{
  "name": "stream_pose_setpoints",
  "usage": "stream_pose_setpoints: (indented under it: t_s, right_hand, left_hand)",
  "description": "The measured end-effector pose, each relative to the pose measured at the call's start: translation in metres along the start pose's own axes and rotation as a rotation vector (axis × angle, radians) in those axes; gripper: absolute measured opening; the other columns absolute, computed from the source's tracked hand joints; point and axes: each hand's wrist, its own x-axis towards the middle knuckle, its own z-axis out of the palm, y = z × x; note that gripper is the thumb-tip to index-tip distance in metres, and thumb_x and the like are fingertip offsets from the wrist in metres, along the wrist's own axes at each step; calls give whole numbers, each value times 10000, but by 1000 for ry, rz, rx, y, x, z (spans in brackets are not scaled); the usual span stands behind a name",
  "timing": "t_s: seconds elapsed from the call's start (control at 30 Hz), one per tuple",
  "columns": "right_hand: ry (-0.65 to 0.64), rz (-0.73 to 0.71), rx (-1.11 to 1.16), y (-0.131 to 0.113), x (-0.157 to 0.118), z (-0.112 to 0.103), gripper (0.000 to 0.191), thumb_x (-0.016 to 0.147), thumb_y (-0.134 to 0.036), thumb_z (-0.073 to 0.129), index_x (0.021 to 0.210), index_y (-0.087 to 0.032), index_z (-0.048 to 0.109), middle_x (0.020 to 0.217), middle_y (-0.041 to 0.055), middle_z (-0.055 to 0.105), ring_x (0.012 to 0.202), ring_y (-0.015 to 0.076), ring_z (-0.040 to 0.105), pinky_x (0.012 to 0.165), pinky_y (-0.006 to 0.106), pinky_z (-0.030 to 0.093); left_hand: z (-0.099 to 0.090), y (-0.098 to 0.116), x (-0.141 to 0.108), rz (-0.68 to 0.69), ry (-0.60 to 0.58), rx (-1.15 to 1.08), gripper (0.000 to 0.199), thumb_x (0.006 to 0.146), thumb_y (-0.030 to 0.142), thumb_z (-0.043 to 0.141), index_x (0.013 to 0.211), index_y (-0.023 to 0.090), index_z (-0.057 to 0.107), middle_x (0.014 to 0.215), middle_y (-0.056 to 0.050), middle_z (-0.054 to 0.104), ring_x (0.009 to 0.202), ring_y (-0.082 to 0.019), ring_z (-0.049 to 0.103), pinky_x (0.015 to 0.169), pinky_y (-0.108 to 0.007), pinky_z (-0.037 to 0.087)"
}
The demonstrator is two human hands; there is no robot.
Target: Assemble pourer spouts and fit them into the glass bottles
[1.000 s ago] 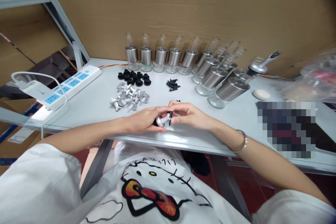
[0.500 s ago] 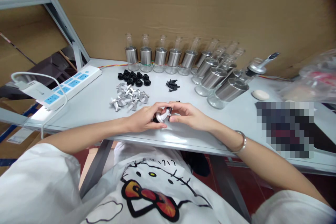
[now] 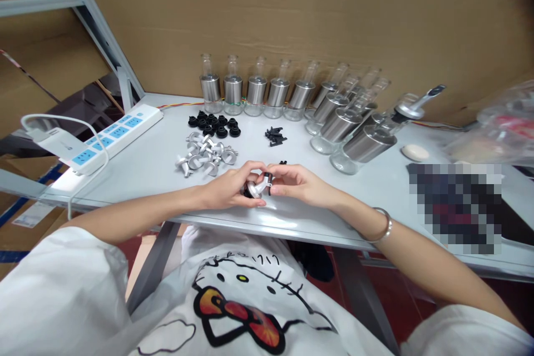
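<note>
Near the table's front edge, my left hand (image 3: 233, 188) is closed around a silver pourer spout (image 3: 255, 188) with a black stopper at its base. The spout's tip points right, toward my right hand (image 3: 298, 183). Between the thumb and fingers of my right hand is a small black flap piece (image 3: 269, 179), held against the spout's tip; the fingers partly hide it. Loose silver spouts (image 3: 205, 154) lie in a pile beyond my left hand, with black stoppers (image 3: 214, 124) behind them. A small heap of black flap pieces (image 3: 274, 137) lies farther back.
Several glass bottles with steel sleeves (image 3: 278, 92) line the back; the front right bottle (image 3: 369, 144) bears a fitted pourer. A power strip (image 3: 119, 136) with a white cable is at left. On the right are a pale oval object (image 3: 415, 152) and a plastic bag (image 3: 496, 128).
Both hands stay together at nearly the same spot. The black flap piece and the spout's tip have turned slightly between my fingers; the view has shifted a little.
</note>
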Motion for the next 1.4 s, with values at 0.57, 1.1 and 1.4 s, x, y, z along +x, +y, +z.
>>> stream_pose_setpoints:
  t_s: [0.57, 1.1, 1.4]
  right_hand:
    - [161, -67, 22, -6, 2, 3, 301, 836, -436, 638, 1009, -192, 607, 806, -3, 600, 698, 109, 572, 759, 288, 485]
    - [275, -219, -573, -10, -5, 17, 286, 877, -332, 586, 1131, -204, 550, 1073, 75, 617, 839, 139, 618, 717, 282, 555]
    - [141, -230, -500, -15, -4, 18, 374, 873, -284, 590, 1239, -220, 543, 1208, 74, 624, 1047, 171, 619, 911, 329, 520]
  left_hand:
    - [1, -6, -5, 155, 79, 28, 351, 910, 430, 523, 1171, 206, 448, 989, -66, 645, 772, -145, 642, 731, -306, 540]
    - [0, -6, -8, 36, 186, 180, 421, 835, 504, 597, 1093, 185, 503, 916, -44, 643, 715, -149, 615, 696, -283, 509]
    - [6, 3, -6, 195, 264, 453, 202, 880, 294, 497, 1039, 208, 406, 717, 22, 618, 506, -126, 545, 587, -275, 478]
